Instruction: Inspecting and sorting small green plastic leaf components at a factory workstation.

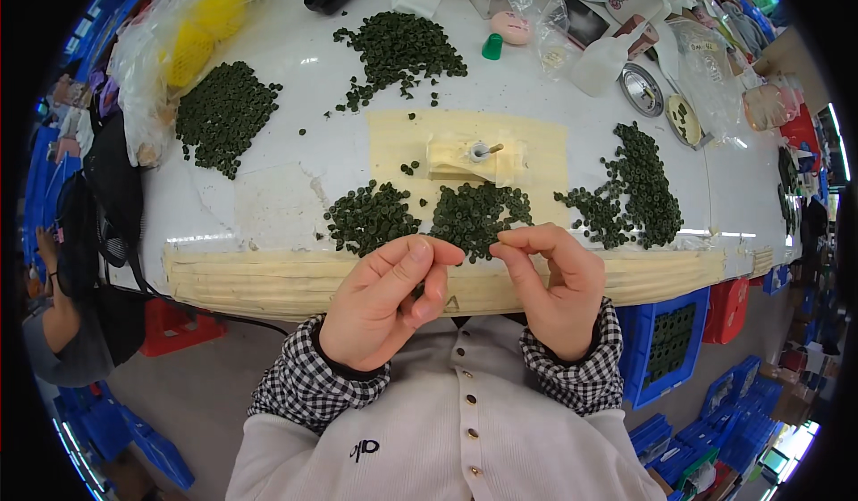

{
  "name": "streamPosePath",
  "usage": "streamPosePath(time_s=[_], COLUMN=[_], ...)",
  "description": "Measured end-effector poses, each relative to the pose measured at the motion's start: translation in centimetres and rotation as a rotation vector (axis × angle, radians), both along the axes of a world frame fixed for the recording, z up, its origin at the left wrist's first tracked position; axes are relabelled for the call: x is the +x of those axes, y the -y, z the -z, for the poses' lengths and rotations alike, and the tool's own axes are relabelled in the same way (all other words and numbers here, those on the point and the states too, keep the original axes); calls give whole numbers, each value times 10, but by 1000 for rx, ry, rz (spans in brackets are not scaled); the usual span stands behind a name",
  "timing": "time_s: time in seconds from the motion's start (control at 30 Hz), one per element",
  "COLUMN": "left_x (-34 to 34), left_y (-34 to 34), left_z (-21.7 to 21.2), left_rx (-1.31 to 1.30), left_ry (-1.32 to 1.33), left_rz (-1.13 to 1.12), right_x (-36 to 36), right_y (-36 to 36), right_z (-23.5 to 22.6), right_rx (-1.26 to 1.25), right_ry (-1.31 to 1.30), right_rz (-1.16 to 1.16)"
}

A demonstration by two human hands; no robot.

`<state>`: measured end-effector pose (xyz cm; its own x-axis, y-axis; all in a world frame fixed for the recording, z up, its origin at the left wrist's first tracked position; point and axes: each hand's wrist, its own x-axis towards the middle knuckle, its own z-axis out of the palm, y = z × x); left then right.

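My left hand [386, 297] is curled closed over the table's front edge, thumb against the bent forefinger. A dark spot shows between its fingers, but I cannot make out what it is. Close by on the right, my right hand [559, 288] pinches thumb and forefinger together; whatever sits between the tips is too small to name. Just beyond the fingertips lie two heaps of small round dark green parts, a left heap [371, 218] and a middle heap [478, 215]. Behind them a block [451, 157] wrapped in cream tape bears an upright fitting with a metal pin [488, 151].
More green parts form a right pile [645, 188], a far pile [402, 50] and a far-left pile [228, 117]. A plastic bag with yellow netting [201, 36] lies at left. Round tins [642, 90] and a white bottle [601, 65] stand at right. A blue crate [666, 345] sits below.
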<state>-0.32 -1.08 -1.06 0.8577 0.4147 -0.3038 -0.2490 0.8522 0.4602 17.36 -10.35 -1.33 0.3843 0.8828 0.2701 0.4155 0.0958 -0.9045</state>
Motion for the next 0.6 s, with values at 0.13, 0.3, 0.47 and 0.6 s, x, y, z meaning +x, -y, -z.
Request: streamPosePath(time_s=[0.13,0.3,0.47,0.6], left_x=[7,8,4,2], left_y=[4,2,1,0], left_z=[-8,-10,-2,1], left_rx=[54,68,52,3], left_ry=[-122,-127,-64,-6], left_rz=[-15,1,-8,10], right_x=[0,0,-1,1], right_y=[2,3,2,3], right_z=[-1,-2,-1,0], right_rx=[-57,-101,-81,-51], right_ry=[-362,-526,-531,-488], right_rz=[-81,-105,-107,-106])
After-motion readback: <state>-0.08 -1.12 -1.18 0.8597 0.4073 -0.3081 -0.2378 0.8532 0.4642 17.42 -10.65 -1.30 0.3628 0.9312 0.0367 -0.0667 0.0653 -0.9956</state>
